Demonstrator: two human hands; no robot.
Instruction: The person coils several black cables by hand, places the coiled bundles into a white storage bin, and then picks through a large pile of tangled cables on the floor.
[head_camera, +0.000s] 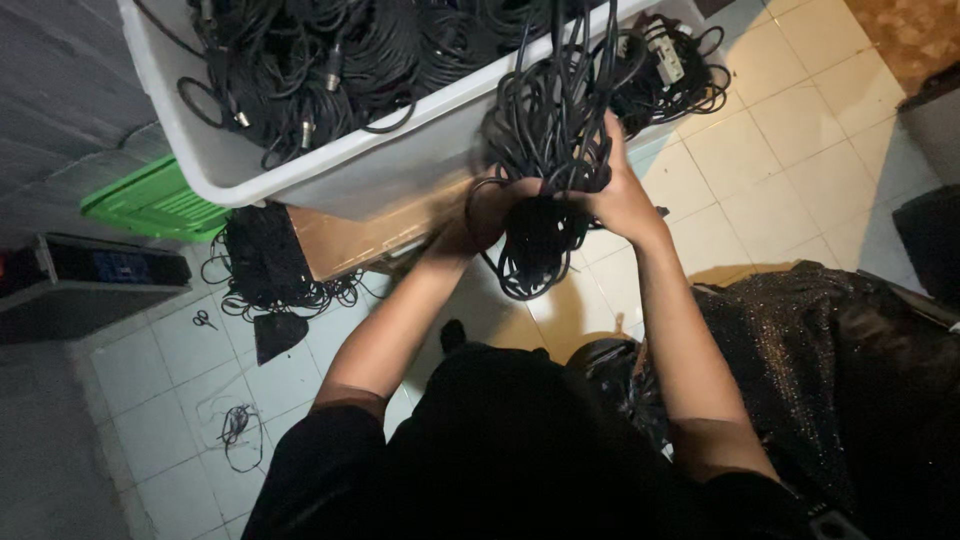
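far to the left of the hands, a green crate (160, 203) sits by a dark case, and small scissors (204, 319) and a loose scrap of wire (236, 430) lie on the tiled floor (790, 130). nearer, a heap of black cable (265, 268) rests beside a cardboard box (350, 238), under the white tub (340, 175) full of coiled leads. the left hand (482, 215) is closed around the lower part of a black cable bundle (545, 150), fingers wrapped over the loops. the right hand (612, 192) is clamped on the same bundle, thumb and fingers pressing the loops together just in front of the tub's rim. strands rise from the bundle towards the tub. keeping both grips firm and the loops even looks wise, lest the coil slip and tangle.
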